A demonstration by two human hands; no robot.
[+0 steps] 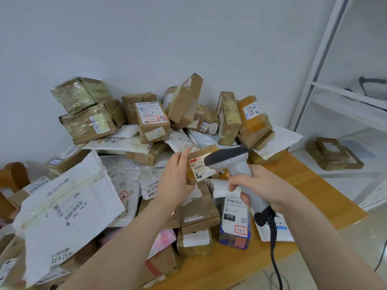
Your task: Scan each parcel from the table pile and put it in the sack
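My left hand grips a small brown box with a white and red label, held above the pile with the label facing me. In my right hand is a grey handheld scanner; its dark head points left, close to the box's label. A coiled black cable hangs from the scanner's handle. The pile of parcels covers the wooden table: taped cardboard boxes at the back, white mailer bags in front. No sack is in view.
A big white mailer bag lies at the left front. A blue-edged packet marked 010 lies under my right wrist. White shelving stands at the right with brown boxes on a low shelf. The wall is directly behind the pile.
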